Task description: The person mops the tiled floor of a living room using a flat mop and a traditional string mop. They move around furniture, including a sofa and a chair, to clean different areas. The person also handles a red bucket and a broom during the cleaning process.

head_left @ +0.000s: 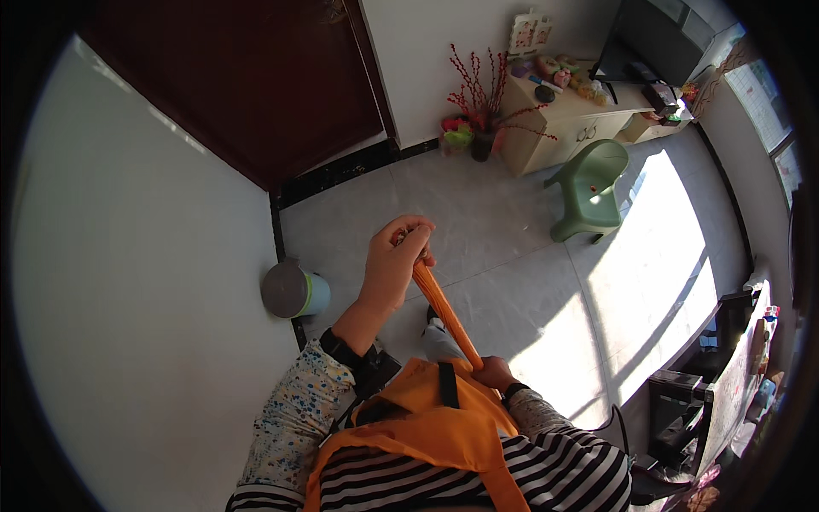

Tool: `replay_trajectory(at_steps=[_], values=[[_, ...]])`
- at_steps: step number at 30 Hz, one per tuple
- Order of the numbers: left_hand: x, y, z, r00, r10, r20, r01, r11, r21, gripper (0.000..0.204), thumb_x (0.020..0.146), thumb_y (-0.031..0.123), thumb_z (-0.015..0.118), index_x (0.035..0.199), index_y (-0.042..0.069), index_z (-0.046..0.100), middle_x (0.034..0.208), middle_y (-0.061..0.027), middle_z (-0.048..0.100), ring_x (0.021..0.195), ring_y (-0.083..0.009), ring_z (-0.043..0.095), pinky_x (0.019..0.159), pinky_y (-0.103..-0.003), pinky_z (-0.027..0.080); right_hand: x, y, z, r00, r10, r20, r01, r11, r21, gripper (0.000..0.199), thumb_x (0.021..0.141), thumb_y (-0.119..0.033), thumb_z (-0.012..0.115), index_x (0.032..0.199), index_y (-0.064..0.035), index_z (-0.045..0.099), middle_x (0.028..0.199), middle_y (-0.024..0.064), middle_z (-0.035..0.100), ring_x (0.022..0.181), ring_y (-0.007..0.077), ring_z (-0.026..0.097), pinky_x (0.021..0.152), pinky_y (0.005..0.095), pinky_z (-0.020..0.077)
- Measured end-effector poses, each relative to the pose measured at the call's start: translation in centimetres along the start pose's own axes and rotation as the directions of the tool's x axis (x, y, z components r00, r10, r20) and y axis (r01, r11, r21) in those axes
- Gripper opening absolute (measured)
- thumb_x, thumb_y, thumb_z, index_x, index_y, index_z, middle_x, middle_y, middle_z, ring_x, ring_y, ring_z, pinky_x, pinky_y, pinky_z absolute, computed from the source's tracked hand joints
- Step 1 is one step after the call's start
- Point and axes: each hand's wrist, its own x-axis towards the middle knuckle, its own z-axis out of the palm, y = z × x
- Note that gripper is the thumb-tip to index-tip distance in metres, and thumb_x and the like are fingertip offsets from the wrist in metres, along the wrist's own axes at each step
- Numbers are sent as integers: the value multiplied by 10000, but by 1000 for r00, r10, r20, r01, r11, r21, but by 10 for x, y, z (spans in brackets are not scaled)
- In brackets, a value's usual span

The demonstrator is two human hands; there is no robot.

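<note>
My left hand (394,260) is raised in front of me, its fingers closed around the top end of an orange handle (444,311) that slants down toward my body. My right hand (493,372) grips the same handle lower down, close to my orange apron (426,431). The lower end of the handle is hidden behind the apron and my striped sleeve. A dark shoe tip (432,316) shows on the floor just left of the handle.
A small round bin with a grey lid (292,290) stands by the white wall at the left. A green child's chair (591,189), a cream cabinet (570,124) with toys, a vase of red branches (483,111), a dark brown door (247,77), and dark furniture (691,401) ring the tiled floor.
</note>
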Motion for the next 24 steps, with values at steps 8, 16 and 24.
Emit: replay_trajectory(at_steps=[8, 16, 24], values=[[78, 96, -9, 904, 289, 314, -236, 951, -198, 242, 998, 157, 514, 1175, 26, 617, 698, -10, 575, 588, -82, 526, 589, -258, 463, 4, -80, -83, 958, -102, -269, 160, 966, 205, 273, 775, -320, 726, 930, -96, 697, 851, 161, 686, 814, 389, 659, 723, 471, 522], [95, 248, -10, 518, 679, 520, -622, 716, -316, 241, 1048, 249, 488, 1200, 66, 525, 632, 47, 518, 540, -61, 494, 585, -248, 421, 56, -174, -207, 690, -413, -595, 471, 880, -65, 185, 732, -193, 747, 836, -111, 617, 724, 106, 601, 722, 344, 613, 651, 461, 503], [72, 235, 54, 407, 639, 653, -760, 633, -146, 56, 994, 171, 569, 991, 132, 529, 679, 61, 570, 584, -55, 540, 627, -241, 398, 148, -172, -299, 479, -457, -750, 455, 859, -233, 184, 728, -157, 753, 843, -132, 612, 769, 75, 596, 802, 317, 593, 711, 453, 486]])
